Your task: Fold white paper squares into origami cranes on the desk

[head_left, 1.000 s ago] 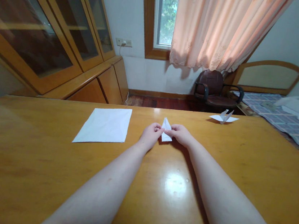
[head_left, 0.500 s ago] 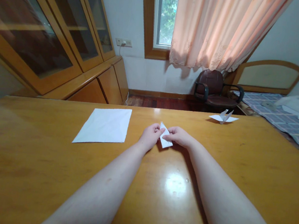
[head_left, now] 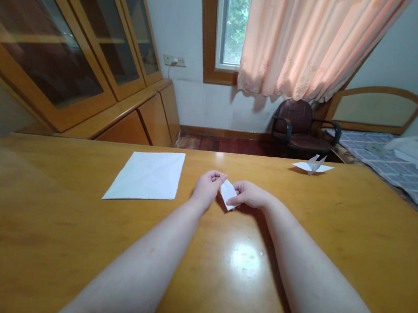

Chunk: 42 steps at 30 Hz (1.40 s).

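Note:
A small folded piece of white paper (head_left: 228,193) is held between my two hands, just over the table. My left hand (head_left: 207,187) pinches its upper left tip between thumb and fingers. On its lower right side, my right hand (head_left: 249,195) grips it, thumb on top and fingers behind. To the left a flat, roughly square sheet of white paper (head_left: 149,176) with faint creases lies on the table. A folded paper crane (head_left: 313,166) with spread wings stands near the far edge on the right.
The wooden table (head_left: 50,238) spans the foreground. Past its far edge are a brown armchair (head_left: 300,123), a curtained window and a bed (head_left: 402,160) at the right. A glass-door cabinet (head_left: 102,62) stands on the left.
My left hand has shifted slightly left, from the side of the folded paper to its upper tip. The paper has tilted and shows more of its face; my right hand still grips it.

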Tool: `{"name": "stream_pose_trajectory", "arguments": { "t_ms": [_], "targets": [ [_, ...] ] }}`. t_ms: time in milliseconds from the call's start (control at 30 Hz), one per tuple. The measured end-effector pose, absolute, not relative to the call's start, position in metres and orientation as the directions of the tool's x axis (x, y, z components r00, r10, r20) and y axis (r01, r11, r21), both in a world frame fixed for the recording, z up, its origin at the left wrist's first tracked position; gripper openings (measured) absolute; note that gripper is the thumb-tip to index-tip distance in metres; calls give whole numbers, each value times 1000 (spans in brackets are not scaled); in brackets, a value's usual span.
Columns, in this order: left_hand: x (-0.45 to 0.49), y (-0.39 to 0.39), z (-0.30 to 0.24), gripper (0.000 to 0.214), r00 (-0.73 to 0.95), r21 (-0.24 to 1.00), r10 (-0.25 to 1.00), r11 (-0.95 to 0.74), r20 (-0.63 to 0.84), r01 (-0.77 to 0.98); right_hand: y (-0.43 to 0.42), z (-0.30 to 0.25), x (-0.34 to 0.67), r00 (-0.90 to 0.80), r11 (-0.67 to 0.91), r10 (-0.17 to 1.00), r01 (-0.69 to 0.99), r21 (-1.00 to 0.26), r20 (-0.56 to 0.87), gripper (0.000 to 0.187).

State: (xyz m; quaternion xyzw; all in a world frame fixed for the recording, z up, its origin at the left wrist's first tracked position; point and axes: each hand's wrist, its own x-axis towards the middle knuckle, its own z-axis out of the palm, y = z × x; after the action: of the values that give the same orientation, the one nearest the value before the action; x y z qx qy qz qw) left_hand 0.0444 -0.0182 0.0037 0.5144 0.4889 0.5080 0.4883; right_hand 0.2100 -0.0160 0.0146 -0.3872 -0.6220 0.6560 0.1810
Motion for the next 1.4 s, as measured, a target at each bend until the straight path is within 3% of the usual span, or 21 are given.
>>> {"name": "stream_pose_trajectory", "arguments": {
  "t_ms": [300,500,633,767,967,1400],
  "targets": [
    [45,-19,5,25,-49,994,999,-7,2,-108,-16,16,210,-658,-194,702,190,-962,-272,27],
    [44,-13,1,32,-3,961,997,71,-74,-266,-13,11,208,-541,-201,814,76,-977,-210,37],
    [45,-14,-3,30,99,989,995,22,-7,-149,-10,7,208,-415,-140,903,-35,-990,-113,37],
    [46,-17,-3,27,139,998,989,-48,53,-41,-8,6,208,-346,-161,931,-97,-982,-118,36],
    [47,-17,-5,26,168,993,983,-57,75,-106,-3,0,205,-258,-83,965,-120,-989,-50,36],
    [49,-17,-3,23,130,983,991,-21,46,-184,-8,7,202,-243,-182,960,-166,-969,-139,32]
  ]
}}
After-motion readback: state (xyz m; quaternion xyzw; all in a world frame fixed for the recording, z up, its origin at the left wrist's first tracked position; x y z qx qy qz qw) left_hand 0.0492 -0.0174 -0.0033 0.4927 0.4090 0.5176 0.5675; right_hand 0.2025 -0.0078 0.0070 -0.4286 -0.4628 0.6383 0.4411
